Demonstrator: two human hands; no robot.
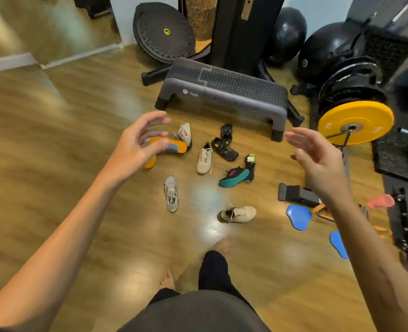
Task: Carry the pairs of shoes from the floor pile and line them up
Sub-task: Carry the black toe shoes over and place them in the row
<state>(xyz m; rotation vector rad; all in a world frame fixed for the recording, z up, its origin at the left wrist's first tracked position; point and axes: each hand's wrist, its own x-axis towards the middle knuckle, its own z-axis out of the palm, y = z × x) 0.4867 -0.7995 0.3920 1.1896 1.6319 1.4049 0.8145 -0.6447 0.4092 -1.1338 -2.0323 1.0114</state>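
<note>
Grip: both hands are held out above the floor, nothing is grasped; the left hand [136, 142] has loosely curved fingers, the right hand [318, 159] is spread.
Shoes: scattered on the wooden floor [66, 164] before the grey step platform [224, 92].
Orange-soled shoe [168, 145]: partly hidden behind the left hand, a white shoe [185, 133] just beside it.
Beige shoes: one [205, 159] mid-pile, one [237, 214] nearer the person.
Grey shoe [171, 194]: set apart, left.
Black toe shoes [224, 144]: near the platform.
Teal-soled shoe [234, 177]: tipped on its side.
Surroundings: yellow weight plate [355, 122] and blue pads [299, 216] are seen to the right.
</note>
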